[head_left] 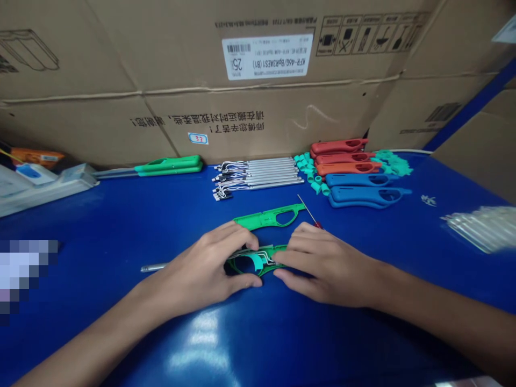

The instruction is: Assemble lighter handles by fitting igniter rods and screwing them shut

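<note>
Red casings and blue casings lie toward the far right of the blue surface, beside teal caps and a row of metal rods, against cardboard boxes.

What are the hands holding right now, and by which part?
Both hands hold one green plastic handle shell with wires in it: the left hand at its looped end, the right hand at its narrower wired end.

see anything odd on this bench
The printing on the cardboard box behind the blue bench reads upside down, so the box looks to be stacked inverted. Nothing else stands out.
</note>
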A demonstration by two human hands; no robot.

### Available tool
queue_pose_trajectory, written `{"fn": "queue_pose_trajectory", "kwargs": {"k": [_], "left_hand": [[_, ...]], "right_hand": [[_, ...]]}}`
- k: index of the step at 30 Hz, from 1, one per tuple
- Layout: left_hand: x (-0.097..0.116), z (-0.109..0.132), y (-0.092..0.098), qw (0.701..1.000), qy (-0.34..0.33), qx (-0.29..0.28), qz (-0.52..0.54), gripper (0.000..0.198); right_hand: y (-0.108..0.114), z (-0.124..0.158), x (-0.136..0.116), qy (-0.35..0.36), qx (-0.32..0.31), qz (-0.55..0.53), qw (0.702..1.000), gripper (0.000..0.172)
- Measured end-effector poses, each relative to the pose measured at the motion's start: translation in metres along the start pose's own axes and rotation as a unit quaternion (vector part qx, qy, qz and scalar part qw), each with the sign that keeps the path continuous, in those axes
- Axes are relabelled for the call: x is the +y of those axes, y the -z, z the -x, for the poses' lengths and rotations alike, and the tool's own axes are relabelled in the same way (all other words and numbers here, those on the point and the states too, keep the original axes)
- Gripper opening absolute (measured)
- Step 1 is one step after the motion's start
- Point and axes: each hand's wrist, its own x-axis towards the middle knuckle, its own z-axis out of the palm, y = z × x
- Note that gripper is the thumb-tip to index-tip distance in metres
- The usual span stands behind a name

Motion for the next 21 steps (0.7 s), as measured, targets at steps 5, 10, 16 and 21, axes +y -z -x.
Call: {"fn": "queue_pose_trajectory", "kwargs": {"k": [5,10,16,21], "left_hand": [[0.0048,0.0011,-0.0014,1.0,-0.025,0.003,-0.014,0.036],[0.0066,0.0004,-0.0038,0.999,-0.029,0.006,-0.018,0.036],[0.0055,-0.0004,-0.0032,1.0,-0.011,-0.004,-0.011,0.036],[0.0051,-0.0003,-0.0029,1.0,-0.019,0.0,-0.01,0.035]], "right_hand": [[-0.005,-0.0012,-0.0037,-0.013,0.018,0.032,0.999,0.032],[-0.0076,-0.0019,-0.0076,-0.03,0.024,0.036,0.999,0.031],[-0.007,-0.0013,-0.0103,-0.065,-0.021,0.019,0.998,0.028],[-0.0059,-0.0023,-0.0083,-0.039,0.02,0.024,0.999,0.022]]}}
